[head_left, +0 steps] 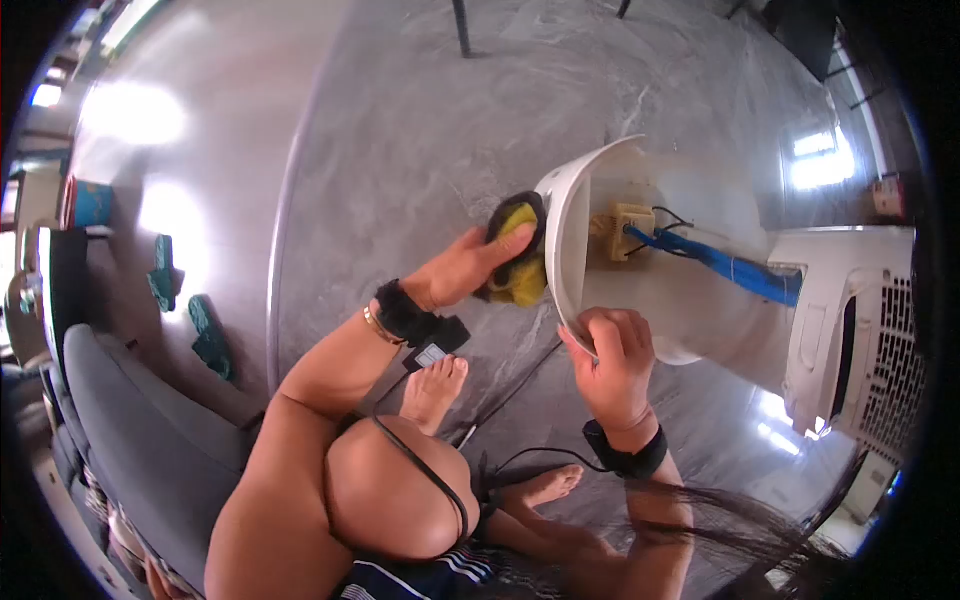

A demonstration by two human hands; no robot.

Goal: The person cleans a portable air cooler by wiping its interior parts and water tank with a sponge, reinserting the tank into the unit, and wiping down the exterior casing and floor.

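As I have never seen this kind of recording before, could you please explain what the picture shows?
There is no robot here: a person is working with two bare hands, and the single picture comes from a camera worn on their head, looking forward and down. Its wide lens bends the edges of the view.

The left hand holds a yellow and dark bundle, perhaps a cloth or sponge, beside the outer side of a curved white shell. The right hand pinches the shell's near edge between thumb and fingers.

Inside the shell are a yellowish block and blue wiring. On the right is a white part with a dark grille. The shell is over a glossy grey floor; green slippers lie to the left.
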